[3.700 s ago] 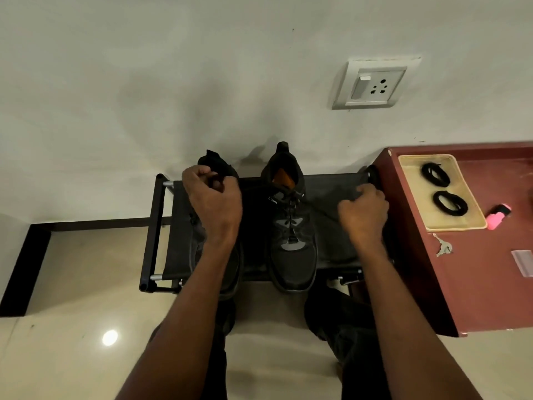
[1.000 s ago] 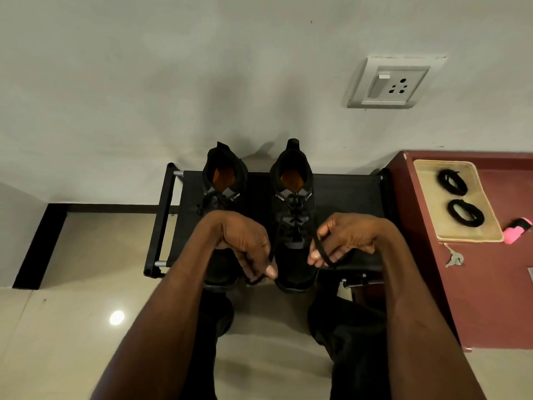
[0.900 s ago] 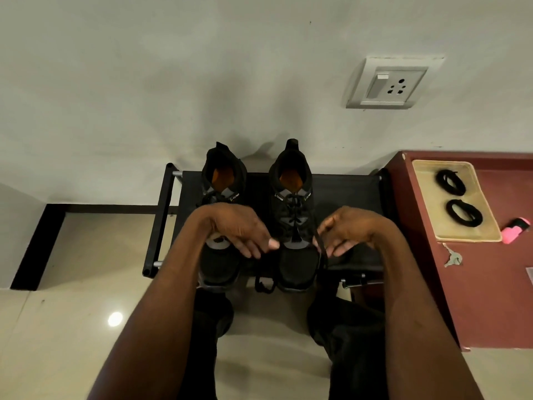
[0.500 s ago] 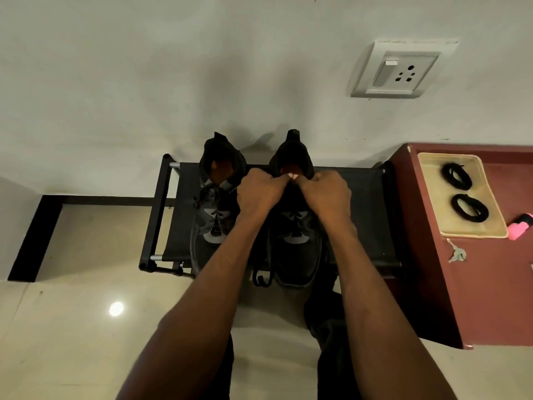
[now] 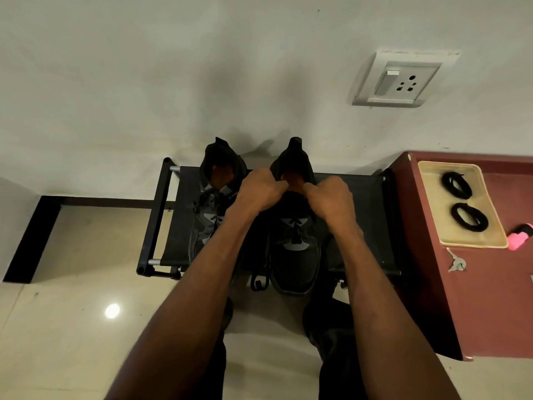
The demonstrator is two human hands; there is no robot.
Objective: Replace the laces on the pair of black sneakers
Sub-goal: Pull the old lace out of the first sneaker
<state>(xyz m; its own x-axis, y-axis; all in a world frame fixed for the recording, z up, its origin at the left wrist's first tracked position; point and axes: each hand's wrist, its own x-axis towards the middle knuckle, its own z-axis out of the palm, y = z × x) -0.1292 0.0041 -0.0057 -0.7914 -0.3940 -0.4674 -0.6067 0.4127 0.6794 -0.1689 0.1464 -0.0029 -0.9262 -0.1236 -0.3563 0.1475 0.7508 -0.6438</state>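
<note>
Curling fingers at right sneaker (image 5: pixel 294 249) collar | left hand (image 5: pixel 261 192), right hand (image 5: pixel 328 197) | hold unclear

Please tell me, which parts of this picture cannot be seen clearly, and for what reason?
Head view only:
- Top eyelets of the right sneaker: covered by the left hand and right hand; their grip on the lace is not visible.
- Left sneaker: its toe hidden by the left forearm.
- Pink object on the red cabinet: cut off by the right edge.
- Keys: too small for detail.
</note>
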